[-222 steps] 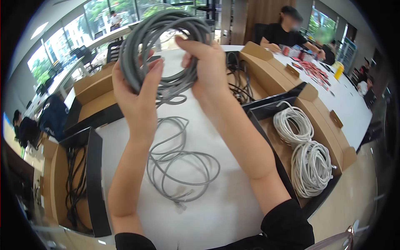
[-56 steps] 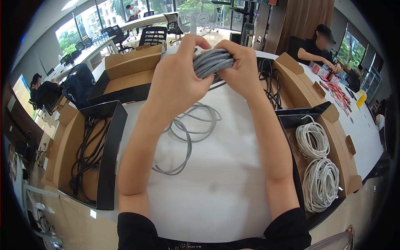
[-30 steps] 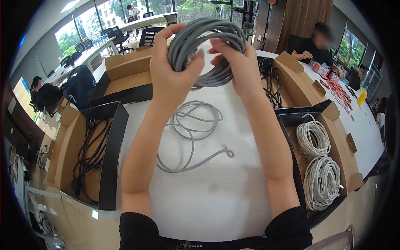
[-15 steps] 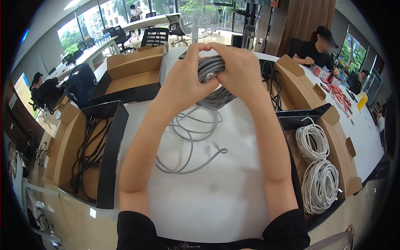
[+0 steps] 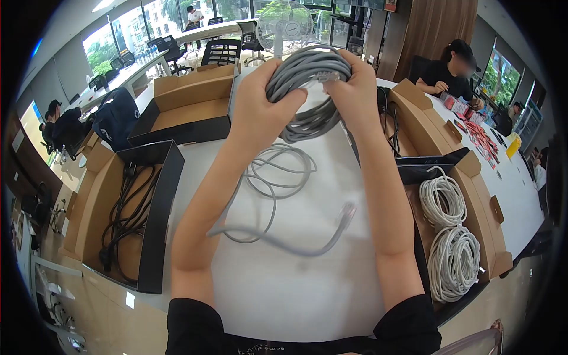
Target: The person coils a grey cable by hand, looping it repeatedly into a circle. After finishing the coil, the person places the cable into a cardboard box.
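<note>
Both hands hold up a thick coil of grey network cable point(image 5: 310, 127) over the far part of the white table. My left hand point(image 5: 263, 103) grips its left side, thumb across the inner edge. On the right side, my right hand point(image 5: 355, 89) has its thumb beside a clear plug point(image 5: 328, 76) at the top of the loops. A loose length of the cable point(image 5: 307, 165) hangs down in loops below the coil. Its free end, with a blurred clear connector point(image 5: 348, 213), curves above the table between my forearms.
An open box with black cables point(image 5: 133, 213) stands left, another open box point(image 5: 189, 112) behind it. On the right, one box holds white cable coils point(image 5: 452, 260), and another holds dark cables point(image 5: 391, 127). A person point(image 5: 452, 71) sits by red items point(image 5: 479, 139).
The coil has turned so its round opening faces me more, and my hands have spread apart along its sides. The loose cable end has swung right and nearer to me.
</note>
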